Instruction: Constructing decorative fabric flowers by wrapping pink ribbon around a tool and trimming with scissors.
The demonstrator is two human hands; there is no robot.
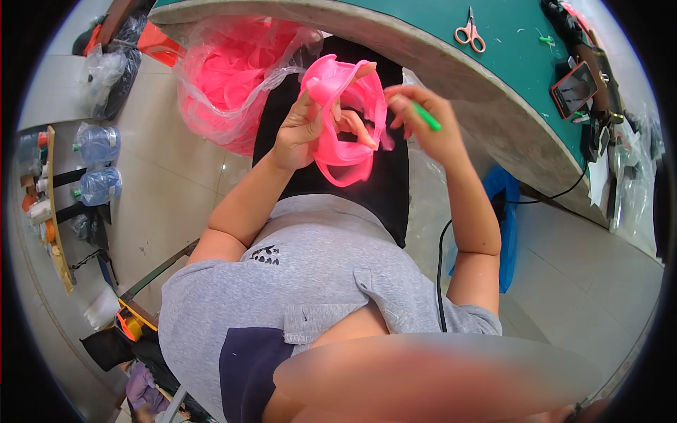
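My left hand (300, 130) grips a bright pink, flexible-looking moulded piece (330, 79) with curved rims and an open middle. Some of its fingers reach through the opening and show on the inner side. Close by on the right, my right hand (436, 130) is closed around a slim tool with a green handle (427, 118). The tool's working end is hidden or blurred near the right edge of the pink piece. Both hands are above my lap, which is covered in black cloth.
A clear plastic bag (211, 116) full of similar pink pieces stands at the left. On the green-topped table (416, 28) lie orange-handled scissors (470, 35) and a phone (575, 89). A black cable (543, 201) runs from the table toward me. A blue bag (505, 261) hangs at the right.
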